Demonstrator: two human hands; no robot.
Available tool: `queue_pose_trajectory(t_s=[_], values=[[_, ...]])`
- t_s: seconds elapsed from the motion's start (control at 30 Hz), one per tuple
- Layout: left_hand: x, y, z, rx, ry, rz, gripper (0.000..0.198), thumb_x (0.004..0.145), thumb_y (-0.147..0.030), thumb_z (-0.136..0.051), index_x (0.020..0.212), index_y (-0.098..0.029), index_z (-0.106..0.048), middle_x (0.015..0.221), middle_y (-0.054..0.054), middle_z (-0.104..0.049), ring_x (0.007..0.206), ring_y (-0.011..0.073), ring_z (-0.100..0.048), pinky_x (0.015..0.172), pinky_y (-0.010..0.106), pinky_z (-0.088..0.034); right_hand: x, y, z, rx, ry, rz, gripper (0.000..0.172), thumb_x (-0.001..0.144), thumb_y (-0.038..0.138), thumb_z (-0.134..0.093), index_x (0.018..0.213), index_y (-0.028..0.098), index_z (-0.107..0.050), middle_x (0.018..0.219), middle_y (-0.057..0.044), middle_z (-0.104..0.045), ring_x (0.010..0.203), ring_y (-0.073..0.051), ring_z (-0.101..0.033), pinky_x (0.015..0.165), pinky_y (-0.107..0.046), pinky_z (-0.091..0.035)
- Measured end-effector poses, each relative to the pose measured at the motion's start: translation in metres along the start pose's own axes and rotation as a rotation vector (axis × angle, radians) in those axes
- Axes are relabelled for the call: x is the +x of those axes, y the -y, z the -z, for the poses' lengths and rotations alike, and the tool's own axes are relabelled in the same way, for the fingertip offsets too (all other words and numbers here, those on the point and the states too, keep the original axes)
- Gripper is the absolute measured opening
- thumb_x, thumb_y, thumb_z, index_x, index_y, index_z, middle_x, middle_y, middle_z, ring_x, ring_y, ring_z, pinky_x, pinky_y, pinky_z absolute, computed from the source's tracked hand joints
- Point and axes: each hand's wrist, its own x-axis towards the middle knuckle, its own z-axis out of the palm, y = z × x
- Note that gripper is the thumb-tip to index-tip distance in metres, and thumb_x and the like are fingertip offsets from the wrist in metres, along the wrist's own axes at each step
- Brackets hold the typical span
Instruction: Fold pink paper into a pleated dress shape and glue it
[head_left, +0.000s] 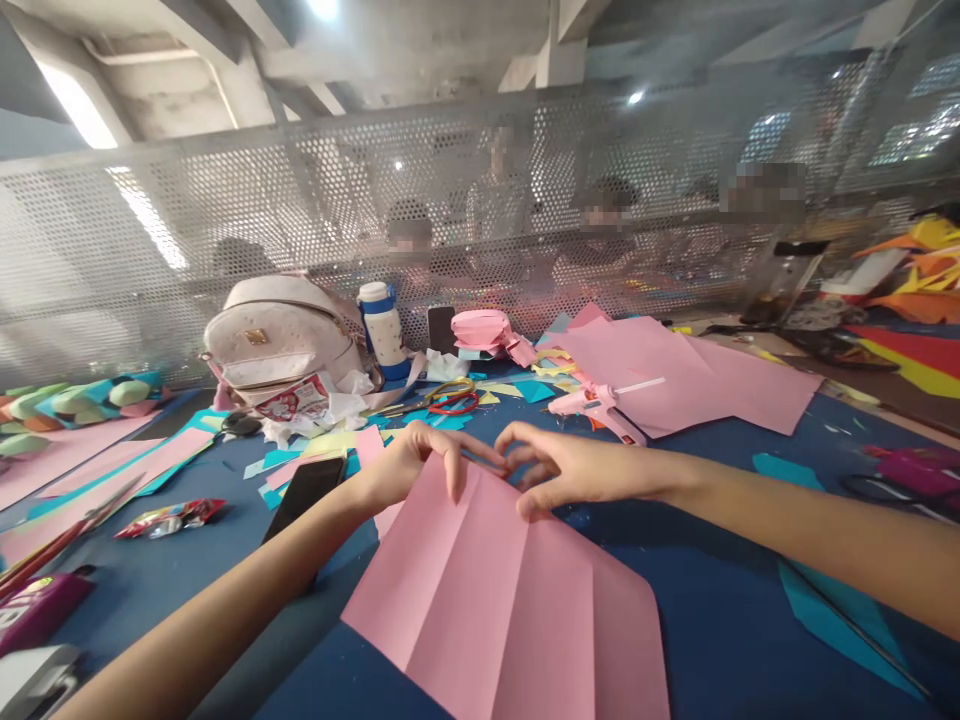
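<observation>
A sheet of pink paper (502,600) with several long creases is tilted up in front of me, above the blue tabletop (720,590). My left hand (416,462) grips its top edge, thumb on the near face and fingers reaching behind. At the same edge, further right, my right hand (559,470) pinches the paper, its thumb at the rim and its fingers bent. The fingertips of both hands nearly meet behind the edge, where the paper partly hides them. Just beyond my right hand lies a pink glue gun (600,408).
A black phone (307,495) lies left of the paper. Behind it are scissors (450,397), paper scraps (281,462), a backpack (281,330) and a bottle (384,330). Large pink sheets (682,375) lie back right. A perforated metal panel (300,200) stands behind, with people beyond.
</observation>
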Motion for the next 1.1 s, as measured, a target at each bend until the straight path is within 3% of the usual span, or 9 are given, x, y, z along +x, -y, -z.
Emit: queue_pose_trajectory(t_s=[0.1,0.17,0.3,0.4,0.5,0.6,0.77,0.97,1.1], values=[[0.01,-0.011,-0.003,0.062,-0.001,-0.052,0.021,0.077,-0.036,-0.076,0.073,-0.015,-0.075,0.122,0.015,-0.066,0.103,0.0298,-0.066,0.085,0.035,-0.053,0.007,-0.005,-0.01,0.182,0.205,-0.068,0.054,0.077,0.044,-0.074,0.119,0.014,-0.059,0.108,-0.01,-0.068,0.095,-0.024,-0.068,0.08,-0.032,-0.056],[0.012,-0.012,-0.001,0.064,-0.083,-0.034,0.028,0.076,-0.033,-0.077,0.1,-0.018,-0.074,0.123,0.013,-0.065,0.103,0.0273,-0.066,0.083,0.032,-0.053,0.005,-0.005,-0.015,0.248,0.21,-0.051,0.046,0.076,0.04,-0.075,0.112,0.012,-0.065,0.103,-0.009,-0.07,0.092,-0.023,-0.069,0.081,-0.032,-0.056],[0.001,0.0,0.011,-0.117,-0.299,0.175,0.046,0.083,-0.045,-0.068,0.123,-0.022,-0.062,0.112,0.01,-0.07,0.087,0.0204,-0.069,0.07,0.025,-0.054,-0.002,-0.009,-0.013,0.344,-0.032,-0.047,0.045,0.072,0.032,-0.08,0.111,0.016,-0.065,0.109,-0.008,-0.071,0.097,-0.024,-0.069,0.079,-0.03,-0.058],[-0.016,0.013,0.013,-0.298,-0.337,0.291,0.054,0.086,-0.056,-0.059,0.125,-0.018,-0.059,0.096,0.009,-0.072,0.072,0.0182,-0.07,0.063,0.028,-0.055,-0.008,-0.02,-0.006,0.401,-0.24,-0.078,0.045,0.072,0.033,-0.081,0.109,0.015,-0.063,0.107,-0.009,-0.071,0.098,-0.024,-0.068,0.078,-0.03,-0.058],[-0.027,0.02,0.004,-0.317,-0.365,0.352,0.063,0.08,-0.055,-0.067,0.128,-0.018,-0.053,0.094,0.009,-0.072,0.075,0.0204,-0.072,0.07,0.034,-0.059,-0.015,-0.031,-0.005,0.407,-0.357,-0.11,0.044,0.073,0.034,-0.08,0.109,0.015,-0.062,0.106,-0.01,-0.071,0.096,-0.024,-0.069,0.078,-0.03,-0.058],[-0.029,0.024,-0.007,-0.179,-0.383,0.375,0.066,0.069,-0.044,-0.082,0.122,-0.015,-0.055,0.084,0.008,-0.073,0.072,0.0193,-0.072,0.069,0.032,-0.059,-0.022,-0.036,-0.012,0.392,-0.362,-0.133,0.048,0.073,0.035,-0.08,0.111,0.016,-0.06,0.108,-0.01,-0.07,0.1,-0.025,-0.067,0.079,-0.032,-0.058],[-0.024,0.025,-0.011,-0.07,-0.387,0.374,0.048,0.06,-0.041,-0.087,0.091,-0.013,-0.064,0.058,-0.002,-0.066,0.055,0.0136,-0.067,0.058,0.024,-0.058,-0.033,-0.032,-0.016,0.336,-0.18,-0.08,0.061,0.073,0.037,-0.08,0.126,0.018,-0.055,0.12,-0.009,-0.065,0.111,-0.025,-0.062,0.09,-0.034,-0.054],[-0.019,0.019,-0.011,-0.036,-0.318,0.363,0.042,0.058,-0.043,-0.087,0.072,-0.013,-0.062,0.056,0.002,-0.067,0.053,0.0165,-0.068,0.053,0.024,-0.057,-0.03,-0.034,0.005,0.338,-0.304,-0.014,0.053,0.087,0.046,-0.064,0.132,0.022,-0.051,0.117,-0.008,-0.066,0.1,-0.02,-0.065,0.074,-0.026,-0.054],[-0.016,0.018,-0.015,-0.016,-0.309,0.342,0.044,0.059,-0.047,-0.085,0.071,-0.013,-0.06,0.058,0.003,-0.068,0.055,0.0187,-0.069,0.054,0.027,-0.057,-0.019,-0.042,0.01,0.329,-0.361,0.023,0.057,0.079,0.039,-0.074,0.128,0.019,-0.053,0.109,-0.007,-0.069,0.098,-0.021,-0.066,0.084,-0.032,-0.053]])
